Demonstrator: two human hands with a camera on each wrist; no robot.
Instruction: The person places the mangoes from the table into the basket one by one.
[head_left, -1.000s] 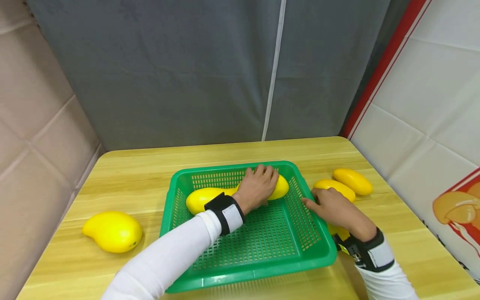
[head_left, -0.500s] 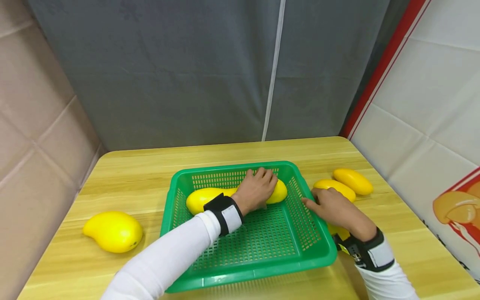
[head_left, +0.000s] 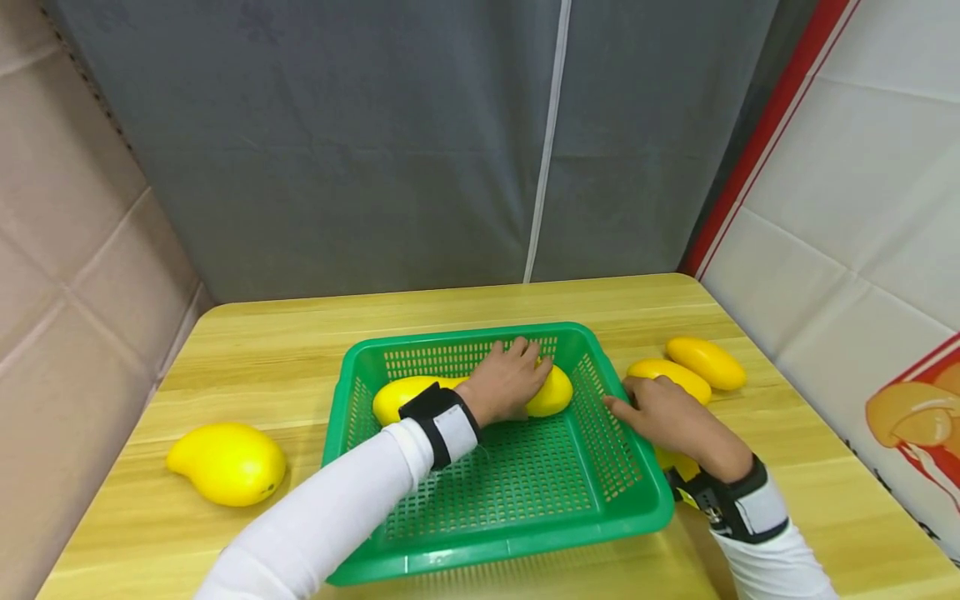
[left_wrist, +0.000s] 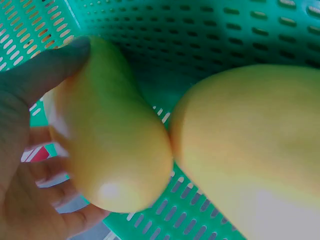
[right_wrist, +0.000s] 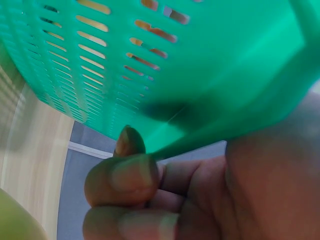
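In the head view a green plastic basket with slotted walls stands on the table. My left hand reaches into it and grips a yellow mango near the far right corner. The left wrist view has thumb and fingers around this mango, whose side touches a second mango. That second one lies to the left in the basket, partly covered by my left wrist. My right hand holds the basket's right rim; the right wrist view shows curled fingers at the rim.
A mango lies on the wooden table left of the basket. Two more yellow mangoes, one nearer and one farther, lie to the right. Another yellow thing is mostly hidden under my right wrist. A grey curtain hangs behind.
My left hand and the mango in it have shifted slightly left and toward me inside the basket. The right hand and the basket stay where they were.
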